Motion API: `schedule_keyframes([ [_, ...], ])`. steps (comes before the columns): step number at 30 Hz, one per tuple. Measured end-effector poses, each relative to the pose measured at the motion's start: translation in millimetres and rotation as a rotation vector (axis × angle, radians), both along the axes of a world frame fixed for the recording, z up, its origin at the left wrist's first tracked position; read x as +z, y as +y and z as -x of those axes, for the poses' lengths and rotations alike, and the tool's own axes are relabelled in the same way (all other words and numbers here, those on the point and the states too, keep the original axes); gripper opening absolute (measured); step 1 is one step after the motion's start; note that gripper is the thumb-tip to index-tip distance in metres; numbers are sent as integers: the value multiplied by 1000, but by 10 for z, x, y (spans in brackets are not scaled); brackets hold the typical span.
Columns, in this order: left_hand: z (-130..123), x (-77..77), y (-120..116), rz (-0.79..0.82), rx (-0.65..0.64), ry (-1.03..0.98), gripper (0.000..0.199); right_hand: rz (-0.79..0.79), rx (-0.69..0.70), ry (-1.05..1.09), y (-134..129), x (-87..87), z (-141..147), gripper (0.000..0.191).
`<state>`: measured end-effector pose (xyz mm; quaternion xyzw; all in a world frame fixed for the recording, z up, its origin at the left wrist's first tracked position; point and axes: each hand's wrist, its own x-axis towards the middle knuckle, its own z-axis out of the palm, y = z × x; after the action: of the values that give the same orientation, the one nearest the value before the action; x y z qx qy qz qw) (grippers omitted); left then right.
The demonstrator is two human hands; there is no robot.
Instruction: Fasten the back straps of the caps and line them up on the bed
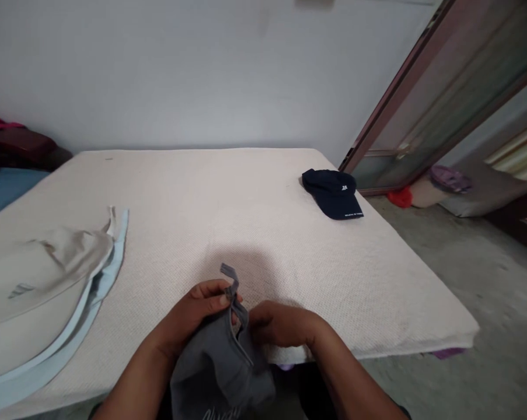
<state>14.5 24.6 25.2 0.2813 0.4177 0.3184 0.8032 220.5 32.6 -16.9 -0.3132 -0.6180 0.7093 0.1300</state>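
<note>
My left hand [206, 303] is pinching the gray cap's [220, 367] strap; below, its lettering is running out of view. My right hand's [281, 324] fingertips are hiding; I can't tell their grip.

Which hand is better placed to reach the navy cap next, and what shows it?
Probably the right hand: it is nearer the navy cap, which lies off to that side, while the left hand pinches the strap of the grey cap.

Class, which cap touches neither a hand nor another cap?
The navy cap at the far right. The beige cap rests on the light blue one, and the left hand holds the grey cap.
</note>
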Motion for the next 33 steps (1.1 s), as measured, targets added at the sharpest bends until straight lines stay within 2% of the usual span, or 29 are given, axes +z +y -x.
schedule_keyframes([
  [4, -107, -84, -29, -46, -69, 40, 14, 85, -462, 153, 37, 90, -27, 7],
  [7, -194, -110, -34, -88, -104, 85, 12, 210, -600, 324, 51, 160, -49, 18],
  [10, -284, -128, -48, -135, -120, 78, 12, 275, -561, 409, 37, 191, -73, 22],
  [14, -348, -159, -72, -108, -140, 75, 14, 250, -534, 444, 11, 213, -97, 20],
  [19, -352, -168, -71, -178, -102, 133, 15, 275, -490, 453, -4, 242, -145, 24],
  [23, -360, -161, -69, -165, -87, 101, 16, 251, -432, 464, -3, 229, -172, 21],
  [27, -367, -167, -76, -151, -59, 102, 18, 243, -455, 500, 14, 200, -159, 17],
  [33, -345, -182, -92, -292, -78, 198, 18, 208, -436, 445, 32, 183, -154, 13],
])
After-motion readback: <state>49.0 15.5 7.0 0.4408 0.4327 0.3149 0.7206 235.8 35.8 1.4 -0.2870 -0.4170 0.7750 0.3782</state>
